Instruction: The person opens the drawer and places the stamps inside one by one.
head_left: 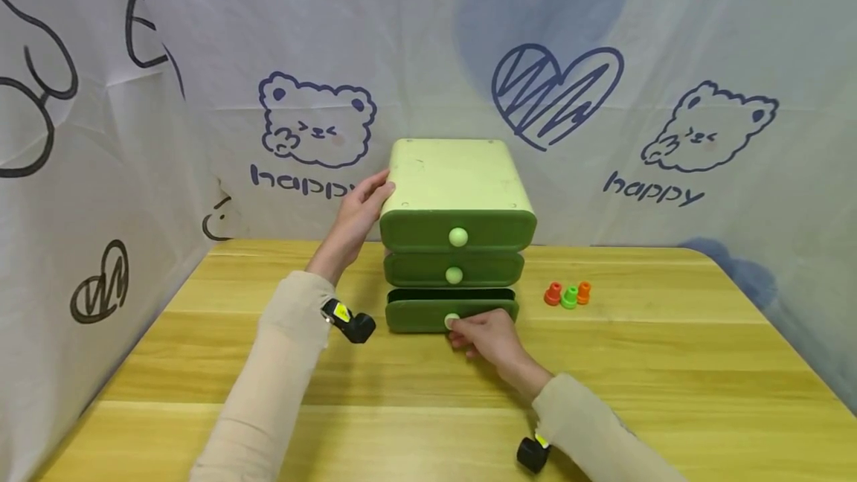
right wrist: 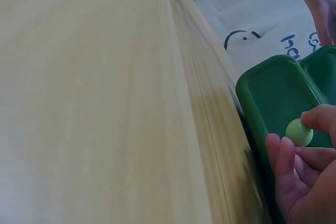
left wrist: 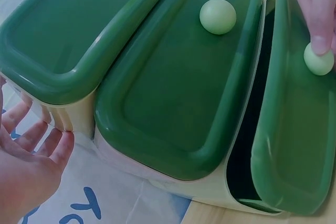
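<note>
Bottom drawer [head_left: 418, 317] ajar! I see the right hand's [head_left: 495, 338] fingers pinching its knob [head_left: 451, 320]. Left hand [head_left: 355, 217], fingers loosely extended, touches the cabinet [head_left: 460, 173], presumably bracing it.

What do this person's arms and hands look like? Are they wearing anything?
The left hand and right hand are bare, without gloves. The left sleeve and right sleeve are long and cream-beige. On the left one sits a small black camera with a yellow patch; on the right one, a similar black device with a bit of yellow showing.
</note>
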### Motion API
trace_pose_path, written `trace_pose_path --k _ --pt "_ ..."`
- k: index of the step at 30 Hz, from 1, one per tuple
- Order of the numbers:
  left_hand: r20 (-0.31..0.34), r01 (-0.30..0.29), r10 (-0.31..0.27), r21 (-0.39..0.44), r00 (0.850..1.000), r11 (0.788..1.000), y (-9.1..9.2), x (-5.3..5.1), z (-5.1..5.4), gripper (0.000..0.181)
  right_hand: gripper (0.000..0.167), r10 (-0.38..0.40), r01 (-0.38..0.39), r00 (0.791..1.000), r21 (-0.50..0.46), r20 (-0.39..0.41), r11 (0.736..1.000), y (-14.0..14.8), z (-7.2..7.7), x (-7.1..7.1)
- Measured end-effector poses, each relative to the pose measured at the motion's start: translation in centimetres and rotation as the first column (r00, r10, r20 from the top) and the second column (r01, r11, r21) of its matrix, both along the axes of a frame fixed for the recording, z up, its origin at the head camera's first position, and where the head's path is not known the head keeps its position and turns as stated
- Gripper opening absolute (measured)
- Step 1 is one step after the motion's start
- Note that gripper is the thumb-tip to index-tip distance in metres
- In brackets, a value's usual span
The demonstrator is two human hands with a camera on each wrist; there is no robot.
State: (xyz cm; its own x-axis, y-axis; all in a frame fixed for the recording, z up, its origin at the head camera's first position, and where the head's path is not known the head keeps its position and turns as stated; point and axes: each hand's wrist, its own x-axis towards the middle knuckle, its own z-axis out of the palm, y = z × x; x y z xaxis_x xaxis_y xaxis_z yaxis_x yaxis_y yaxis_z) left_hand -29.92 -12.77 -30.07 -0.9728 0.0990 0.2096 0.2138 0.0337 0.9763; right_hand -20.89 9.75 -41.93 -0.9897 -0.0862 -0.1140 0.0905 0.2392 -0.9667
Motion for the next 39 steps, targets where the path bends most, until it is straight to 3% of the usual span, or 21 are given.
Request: trace_pose_path --k 6,39 --pt "0.005 -0.007 0.007 0.001 1.000 1.000 0.1 0.0 0.1 0.051 0.027 0.022 -0.020 0.999 -0.046 0.039 0.999 0.1 0.3 1.0" --pt "0.030 -0.007 0.008 -0.017 1.000 1.000 0.0 -0.1 0.3 0.053 0.031 0.083 -0.083 0.992 0.001 0.097 0.997 0.9 0.8 4.9"
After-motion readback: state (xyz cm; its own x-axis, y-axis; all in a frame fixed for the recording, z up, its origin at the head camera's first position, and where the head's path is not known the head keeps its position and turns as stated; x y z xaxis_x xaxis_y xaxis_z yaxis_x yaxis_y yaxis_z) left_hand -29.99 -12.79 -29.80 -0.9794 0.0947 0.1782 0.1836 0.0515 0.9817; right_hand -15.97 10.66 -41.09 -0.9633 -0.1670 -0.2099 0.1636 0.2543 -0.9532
